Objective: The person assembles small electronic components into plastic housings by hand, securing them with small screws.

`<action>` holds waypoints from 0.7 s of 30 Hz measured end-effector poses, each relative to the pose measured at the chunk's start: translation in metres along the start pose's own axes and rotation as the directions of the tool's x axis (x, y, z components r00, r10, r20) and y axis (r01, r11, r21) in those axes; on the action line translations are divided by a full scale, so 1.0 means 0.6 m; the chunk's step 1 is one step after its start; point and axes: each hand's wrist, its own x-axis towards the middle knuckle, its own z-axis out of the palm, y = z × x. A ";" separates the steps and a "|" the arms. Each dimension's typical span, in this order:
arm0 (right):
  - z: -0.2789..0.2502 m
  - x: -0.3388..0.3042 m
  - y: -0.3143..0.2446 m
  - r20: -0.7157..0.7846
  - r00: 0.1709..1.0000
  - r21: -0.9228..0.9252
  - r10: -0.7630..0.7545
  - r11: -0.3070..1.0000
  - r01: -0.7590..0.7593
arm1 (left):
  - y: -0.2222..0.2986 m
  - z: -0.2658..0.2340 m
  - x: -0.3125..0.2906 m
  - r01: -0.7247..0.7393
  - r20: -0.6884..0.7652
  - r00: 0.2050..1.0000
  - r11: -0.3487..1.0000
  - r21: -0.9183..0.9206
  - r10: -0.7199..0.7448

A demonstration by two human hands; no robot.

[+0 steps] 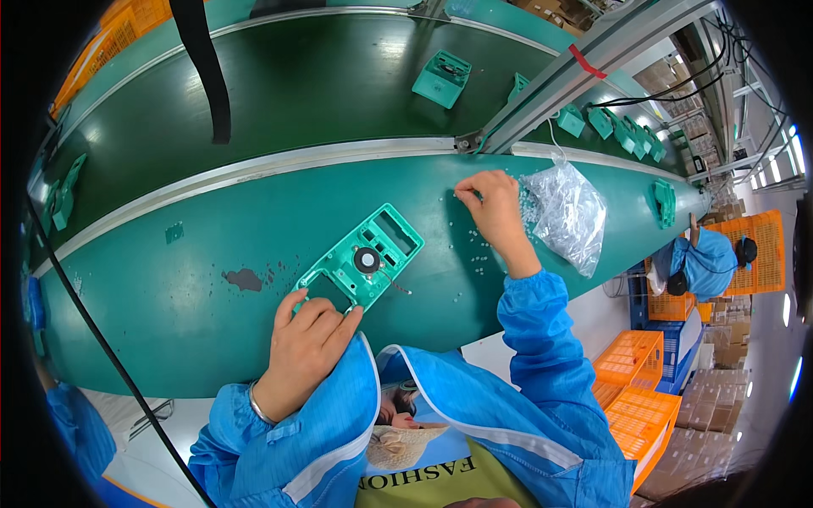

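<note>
Green housing (343,264) lies slantwise on the green bench (195,313), around the middle of the frame, with its inner side facing up, so all the ribs and cutouts are easy to get at. Left hand (308,343) has its fingers and thumb gripping the near end, down at the lower left of the part, which I'd guess keeps it from sliding around. Round black piece (366,260) sits in the middle, away from those fingers, with a short wire (396,286) trailing off to the right. Right hand (496,212) is right of centre, fingertips pinched together among loose white bits (477,259); can't tell if there's one between them. Clear plastic bag (569,216) slumps just right of that hand, bits scattered alongside, probably parked there for a short reach.
</note>
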 end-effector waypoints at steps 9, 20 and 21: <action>-0.006 0.002 0.001 -0.009 0.995 -0.100 -0.104 0.990 0.103 | 0.002 -0.002 -0.001 -0.002 0.018 1.000 1.000 -0.023 0.002; -0.005 0.014 -0.004 0.027 0.964 -0.247 -0.263 0.933 0.261 | 0.006 -0.014 0.005 0.034 0.038 0.999 0.999 -0.007 -0.033; -0.008 0.016 -0.003 0.037 0.960 -0.252 -0.278 0.927 0.278 | 0.006 -0.015 0.007 0.015 0.052 0.999 1.000 -0.013 -0.015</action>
